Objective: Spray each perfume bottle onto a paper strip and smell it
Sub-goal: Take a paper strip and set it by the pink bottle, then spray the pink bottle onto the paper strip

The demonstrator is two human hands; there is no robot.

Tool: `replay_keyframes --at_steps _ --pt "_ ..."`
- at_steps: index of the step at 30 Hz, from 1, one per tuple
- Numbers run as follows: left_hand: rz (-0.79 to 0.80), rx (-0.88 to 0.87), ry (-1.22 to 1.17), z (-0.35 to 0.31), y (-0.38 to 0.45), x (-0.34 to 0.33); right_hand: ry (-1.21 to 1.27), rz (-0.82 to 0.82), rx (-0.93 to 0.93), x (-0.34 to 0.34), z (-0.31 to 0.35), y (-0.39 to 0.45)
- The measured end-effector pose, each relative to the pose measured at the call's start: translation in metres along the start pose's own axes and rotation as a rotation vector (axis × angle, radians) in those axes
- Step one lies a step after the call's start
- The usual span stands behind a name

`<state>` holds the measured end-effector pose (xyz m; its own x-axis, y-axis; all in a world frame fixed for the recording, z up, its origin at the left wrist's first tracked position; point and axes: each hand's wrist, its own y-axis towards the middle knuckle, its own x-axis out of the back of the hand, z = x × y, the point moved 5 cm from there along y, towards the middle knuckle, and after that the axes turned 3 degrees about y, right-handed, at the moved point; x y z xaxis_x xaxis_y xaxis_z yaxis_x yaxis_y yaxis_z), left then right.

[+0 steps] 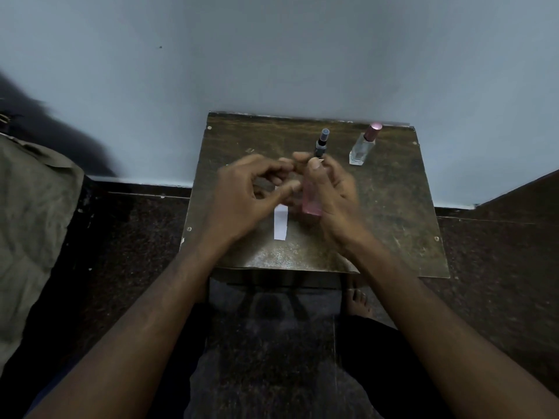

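My right hand (pixel 335 189) grips a slim pink perfume bottle (pixel 311 201) upright above the middle of the small wooden table (pixel 393 207), thumb near its top. Just left of the bottle, my left hand (pixel 248 192) has its fingers curled, and its fingertips reach toward the bottle's top. Motion blur hides whether they pinch anything. A white paper strip (pixel 280 222) lies flat on the table below the hands. A thin dark spray bottle (pixel 321 143) stands behind the hands. A clear square bottle with a pink cap (pixel 363 146) stands at the back right.
The table stands against a pale wall (pixel 272 55). An olive cloth (pixel 33 213) lies at the left, and a dark floor surrounds the table. My legs and a bare foot (pixel 360 300) show below the table's front edge.
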<state>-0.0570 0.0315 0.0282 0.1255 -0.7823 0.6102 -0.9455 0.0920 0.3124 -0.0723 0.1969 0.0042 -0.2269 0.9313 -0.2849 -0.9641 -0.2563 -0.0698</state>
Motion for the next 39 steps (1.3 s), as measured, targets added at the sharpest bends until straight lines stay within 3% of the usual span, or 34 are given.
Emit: replay_keyframes --at_steps 3,7,10,15,22,26,28,35,39 --pt "-0.011 0.014 0.282 0.016 0.0 -0.004 -0.148 -0.094 0.051 0.014 0.009 -0.005" --pt "0.097 0.077 0.508 0.029 -0.005 -0.019 -0.573 -0.233 -0.019 0.037 0.001 -0.007" --pt "0.188 0.106 0.594 0.03 -0.01 -0.024 -0.834 -0.252 -0.055 0.044 -0.001 -0.006" --pt "0.196 0.115 0.596 0.028 -0.012 -0.026 -1.207 -0.281 0.088 0.04 0.01 -0.01" --pt "0.146 0.15 0.549 0.029 -0.007 -0.028 -0.98 -0.324 0.023 0.046 0.012 -0.004" --pt "0.117 0.147 0.484 0.026 -0.003 -0.03 -0.466 -0.345 -0.077 0.054 0.008 -0.004" --pt "0.091 0.155 0.375 0.026 -0.003 -0.03 -0.329 -0.334 -0.093 0.057 0.01 -0.003" --pt "-0.019 0.233 0.065 0.015 -0.009 -0.013 -0.508 -0.225 0.034 0.061 0.013 -0.023" --pt "-0.063 0.19 0.055 -0.001 -0.036 -0.002 -0.577 -0.255 0.185 0.062 0.021 -0.051"
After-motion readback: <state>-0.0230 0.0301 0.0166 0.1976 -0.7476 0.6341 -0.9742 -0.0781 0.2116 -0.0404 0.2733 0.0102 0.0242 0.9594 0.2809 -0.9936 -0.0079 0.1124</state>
